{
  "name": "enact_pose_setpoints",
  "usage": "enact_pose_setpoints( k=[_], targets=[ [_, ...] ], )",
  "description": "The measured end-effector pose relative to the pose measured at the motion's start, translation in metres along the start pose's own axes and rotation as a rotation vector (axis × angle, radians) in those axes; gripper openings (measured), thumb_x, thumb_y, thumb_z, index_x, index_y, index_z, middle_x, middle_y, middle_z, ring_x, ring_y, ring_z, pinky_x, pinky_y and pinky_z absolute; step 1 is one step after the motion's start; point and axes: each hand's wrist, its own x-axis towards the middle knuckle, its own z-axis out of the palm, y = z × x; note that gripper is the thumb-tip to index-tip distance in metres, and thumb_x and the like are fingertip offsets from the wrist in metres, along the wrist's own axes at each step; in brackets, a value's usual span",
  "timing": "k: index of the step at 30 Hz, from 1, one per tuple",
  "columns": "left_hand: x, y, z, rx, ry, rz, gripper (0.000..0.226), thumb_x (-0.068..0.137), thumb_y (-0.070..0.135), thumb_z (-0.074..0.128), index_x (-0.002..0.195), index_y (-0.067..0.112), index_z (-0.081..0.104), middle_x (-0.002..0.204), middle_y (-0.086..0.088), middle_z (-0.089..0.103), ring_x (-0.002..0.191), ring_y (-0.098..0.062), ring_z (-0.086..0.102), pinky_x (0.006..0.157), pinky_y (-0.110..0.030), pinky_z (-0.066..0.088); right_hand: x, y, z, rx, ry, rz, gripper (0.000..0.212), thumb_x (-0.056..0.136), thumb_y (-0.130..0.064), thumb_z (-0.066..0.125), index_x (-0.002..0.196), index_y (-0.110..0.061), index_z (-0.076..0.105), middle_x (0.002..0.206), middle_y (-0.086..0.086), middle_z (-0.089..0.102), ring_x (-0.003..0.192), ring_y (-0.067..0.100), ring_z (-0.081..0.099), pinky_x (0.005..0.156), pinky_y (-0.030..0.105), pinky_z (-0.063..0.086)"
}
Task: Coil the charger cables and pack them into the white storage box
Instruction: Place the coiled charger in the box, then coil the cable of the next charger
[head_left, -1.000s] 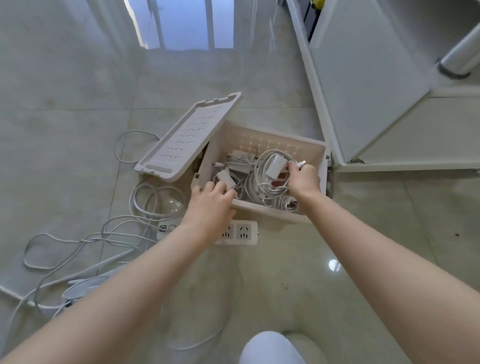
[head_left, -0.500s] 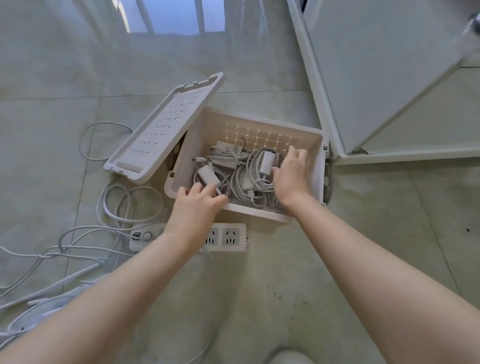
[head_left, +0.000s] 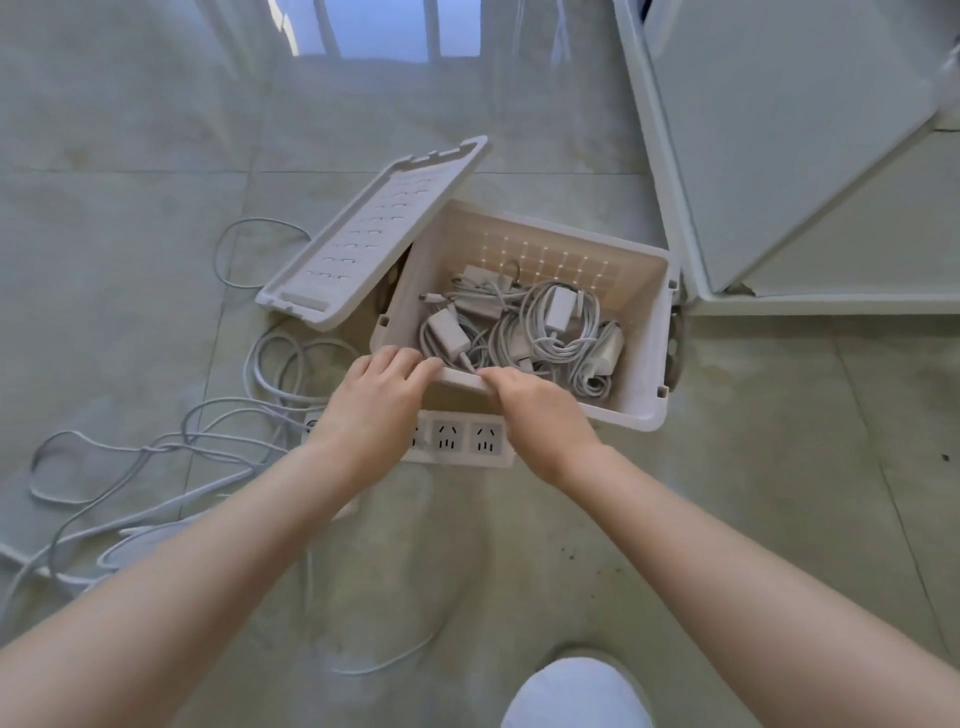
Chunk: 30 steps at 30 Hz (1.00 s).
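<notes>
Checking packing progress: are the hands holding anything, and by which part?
Both the left hand and right hand grip the white storage box by its near rim; nothing else is held.

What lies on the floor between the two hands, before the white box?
A white power strip, sockets up, beside the white box, between left hand and right hand; head view.

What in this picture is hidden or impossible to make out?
Head view, power strip: its left end hidden under the left hand.
Head view, floor cables: cut off by the left edge.
Head view, right hand: its back hides the fingers' hold on the box rim.
Head view, white shape: cut by bottom edge, unidentifiable.
</notes>
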Motion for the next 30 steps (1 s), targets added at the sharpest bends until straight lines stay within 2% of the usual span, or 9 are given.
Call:
enact_pose_setpoints(
  k=[4, 6, 9, 13, 16, 19, 22, 25, 30],
  targets=[
    [-0.041, -0.033, -0.005, 0.033, 0.154, -0.033, 0.038, 0.072, 0.001, 0.072, 0.109, 0.004, 0.064, 0.113, -0.018, 0.062, 0.110, -0.039, 0.057, 0.090, -0.047, 0.046, -0.004, -0.020, 0.000, -0.036, 0.110, -0.073, 0.055, 0.074, 0.013, 0.041, 0.127, -0.001, 0.048, 0.123, 0.015, 0.052, 0.115, 0.031, 0.048, 0.099, 0.037, 0.041],
    [-0.069, -0.050, -0.005, 0.028, 0.308, -0.071, 0.019, 0.084, 0.011, 0.056, 0.101, 0.007, 0.063, 0.099, -0.015, 0.063, 0.094, -0.034, 0.059, 0.079, -0.040, 0.042, -0.005, -0.039, 0.003, 0.000, 0.168, -0.189, 0.051, 0.069, 0.008, 0.032, 0.113, 0.002, 0.056, 0.108, 0.017, 0.058, 0.101, 0.032, 0.056, 0.089, 0.038, 0.049],
    [-0.117, -0.077, -0.003, -0.057, 0.365, -0.229, 0.026, 0.089, 0.019, 0.038, 0.090, 0.008, 0.061, 0.083, -0.010, 0.057, 0.078, -0.026, 0.048, 0.068, -0.035, 0.032, -0.005, -0.076, 0.016, 0.097, 0.076, -0.344, 0.050, 0.065, 0.011, 0.036, 0.108, 0.000, 0.057, 0.101, 0.014, 0.059, 0.090, 0.031, 0.059, 0.078, 0.033, 0.049],
    [-0.173, -0.104, 0.019, -0.210, 0.186, -0.462, 0.035, 0.088, 0.027, 0.031, 0.093, 0.010, 0.061, 0.087, -0.009, 0.058, 0.079, -0.034, 0.058, 0.069, -0.043, 0.043, -0.005, -0.126, 0.040, 0.146, -0.121, -0.446, 0.052, 0.073, 0.013, 0.045, 0.122, -0.005, 0.051, 0.118, 0.012, 0.055, 0.101, 0.030, 0.056, 0.073, 0.035, 0.044],
    [-0.188, -0.108, 0.029, -0.408, -0.033, -0.463, 0.053, 0.086, 0.047, 0.026, 0.107, 0.015, 0.062, 0.103, -0.002, 0.061, 0.097, -0.028, 0.059, 0.082, -0.042, 0.046, -0.004, -0.159, 0.059, 0.127, -0.273, -0.498, 0.055, 0.078, 0.007, 0.047, 0.131, -0.007, 0.042, 0.130, 0.011, 0.047, 0.117, 0.028, 0.047, 0.086, 0.034, 0.040],
    [-0.188, -0.114, 0.022, -0.456, -0.251, -0.408, 0.071, 0.071, 0.066, 0.030, 0.127, 0.030, 0.054, 0.125, 0.008, 0.058, 0.115, -0.015, 0.054, 0.096, -0.035, 0.043, 0.004, -0.173, 0.074, 0.010, -0.302, -0.564, 0.058, 0.077, 0.002, 0.053, 0.133, -0.004, 0.040, 0.128, 0.015, 0.048, 0.118, 0.031, 0.043, 0.091, 0.030, 0.031],
    [-0.181, -0.119, 0.021, -0.296, -0.327, -0.338, 0.057, 0.080, 0.054, 0.052, 0.135, 0.041, 0.044, 0.130, 0.014, 0.057, 0.118, -0.012, 0.054, 0.089, -0.028, 0.044, 0.013, -0.178, 0.082, -0.144, -0.273, -0.649, 0.063, 0.061, -0.015, 0.073, 0.122, -0.007, 0.054, 0.108, 0.009, 0.059, 0.100, 0.028, 0.052, 0.080, 0.033, 0.040],
    [-0.175, -0.119, 0.024, -0.170, -0.267, -0.381, 0.037, 0.088, 0.045, 0.051, 0.125, 0.045, 0.052, 0.116, 0.006, 0.066, 0.107, -0.019, 0.061, 0.078, -0.030, 0.047, 0.018, -0.186, 0.090, -0.222, -0.262, -0.577, 0.066, 0.040, -0.037, 0.084, 0.098, -0.012, 0.064, 0.085, 0.001, 0.064, 0.080, 0.022, 0.059, 0.065, 0.027, 0.046],
    [-0.171, -0.113, 0.025, -0.096, -0.333, -0.436, 0.027, 0.092, 0.037, 0.048, 0.115, 0.031, 0.061, 0.108, -0.005, 0.065, 0.103, -0.028, 0.060, 0.078, -0.032, 0.045, 0.019, -0.194, 0.096, -0.128, -0.381, -0.383, 0.056, 0.073, -0.030, 0.069, 0.120, -0.008, 0.046, 0.114, 0.008, 0.060, 0.106, 0.029, 0.055, 0.080, 0.037, 0.044]
  ],
)
